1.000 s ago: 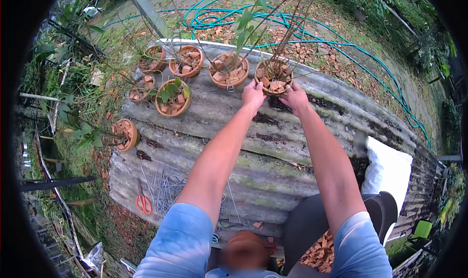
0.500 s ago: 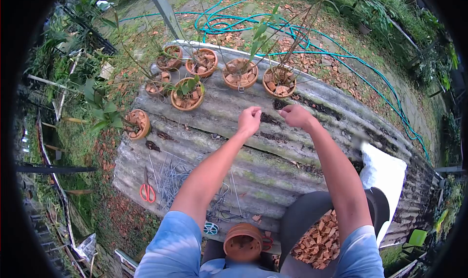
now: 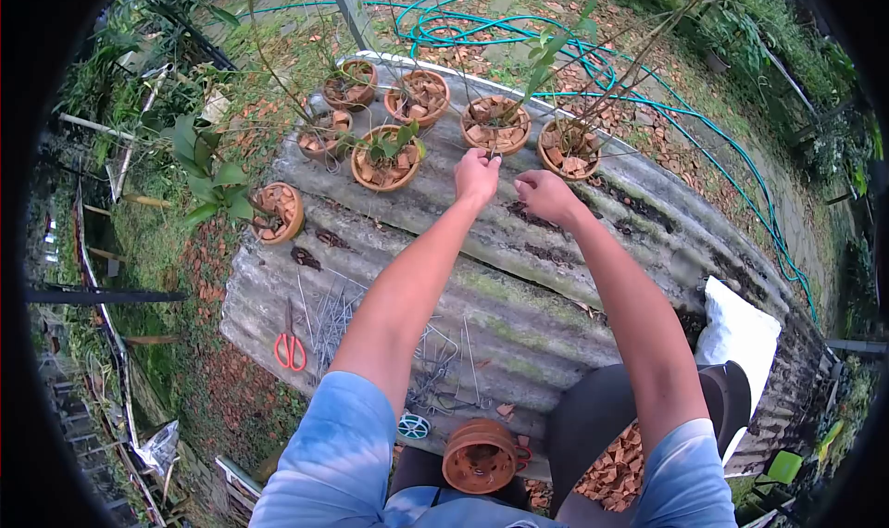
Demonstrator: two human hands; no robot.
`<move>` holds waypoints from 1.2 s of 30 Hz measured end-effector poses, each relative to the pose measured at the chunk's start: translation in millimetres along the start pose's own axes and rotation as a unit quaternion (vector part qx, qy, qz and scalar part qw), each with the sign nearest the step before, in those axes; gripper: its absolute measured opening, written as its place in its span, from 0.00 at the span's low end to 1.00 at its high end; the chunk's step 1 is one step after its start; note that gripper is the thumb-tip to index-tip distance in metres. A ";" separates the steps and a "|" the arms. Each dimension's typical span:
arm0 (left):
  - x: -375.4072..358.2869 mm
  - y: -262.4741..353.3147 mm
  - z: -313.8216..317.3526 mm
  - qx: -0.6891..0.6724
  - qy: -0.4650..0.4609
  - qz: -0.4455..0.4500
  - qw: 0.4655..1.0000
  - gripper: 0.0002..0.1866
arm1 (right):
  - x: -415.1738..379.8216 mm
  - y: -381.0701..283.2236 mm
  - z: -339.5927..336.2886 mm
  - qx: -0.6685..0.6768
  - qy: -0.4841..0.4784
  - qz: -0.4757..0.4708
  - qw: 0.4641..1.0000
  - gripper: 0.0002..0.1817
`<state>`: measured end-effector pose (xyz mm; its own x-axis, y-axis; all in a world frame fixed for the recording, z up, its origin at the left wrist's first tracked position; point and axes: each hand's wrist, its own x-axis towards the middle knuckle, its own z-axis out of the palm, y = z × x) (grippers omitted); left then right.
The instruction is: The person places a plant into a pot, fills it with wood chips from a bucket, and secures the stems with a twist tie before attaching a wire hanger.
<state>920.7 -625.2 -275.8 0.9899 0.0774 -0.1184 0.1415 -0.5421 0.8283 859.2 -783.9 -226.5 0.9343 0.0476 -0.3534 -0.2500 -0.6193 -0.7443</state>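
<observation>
While both arms reach out over the corrugated worktop (image 3: pixel 519 278), the left hand (image 3: pixel 478 174) hovers with its fingers bunched, fingertips just at the near rim of a clay pot filled with broken brick pieces (image 3: pixel 496 123); whether it pinches anything cannot be told. The right hand (image 3: pixel 546 194) is loosely curled just beside it, holding nothing visible, and sits near the next clay pot (image 3: pixel 569 148) to the right, from which thin bare stems rise.

Around the brick-filled pot stand more potted plants: a leafy pot (image 3: pixel 385 160) just to its left, two pots (image 3: pixel 419 95) (image 3: pixel 350 85) behind that one at the far edge of the worktop, a small pot (image 3: pixel 320 136) further left, and one pot (image 3: pixel 281 211) tipped on its side at the left edge. Nearer the person lie orange-handled scissors (image 3: pixel 290 347), a scatter of bent wire lengths (image 3: pixel 435 361) and an empty clay pot (image 3: pixel 480 456) at the near edge. A dark bucket of brick shards (image 3: pixel 611 463) stands well to the right of that empty pot, with a white sack (image 3: pixel 738 329) beyond it. A green garden hose (image 3: pixel 593 60) loops over the ground behind the row of pots. No writing or label is legible.
</observation>
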 end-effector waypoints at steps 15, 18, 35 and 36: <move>14.1 -15.5 3.7 -0.176 -0.024 0.027 0.984 0.09 | 70.3 15.1 54.4 0.251 0.173 0.021 0.952 0.16; 8.9 -6.1 -1.5 -0.127 -0.002 0.045 0.991 0.10 | 66.9 5.6 53.6 0.158 0.222 -0.015 0.962 0.14; 12.7 -16.2 1.7 -0.090 0.050 0.088 0.991 0.08 | 55.6 -8.7 47.6 -0.121 0.329 -0.159 0.923 0.11; 14.3 -16.3 1.3 -0.086 0.046 0.086 0.992 0.07 | 54.8 -8.5 47.9 -0.113 0.321 -0.155 0.927 0.10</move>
<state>932.5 -616.4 -291.8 0.9942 0.0763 0.0760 -0.0389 -0.4031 0.9143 900.3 -738.5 -266.7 0.9294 -0.1811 0.3217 0.0472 -0.8060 -0.5900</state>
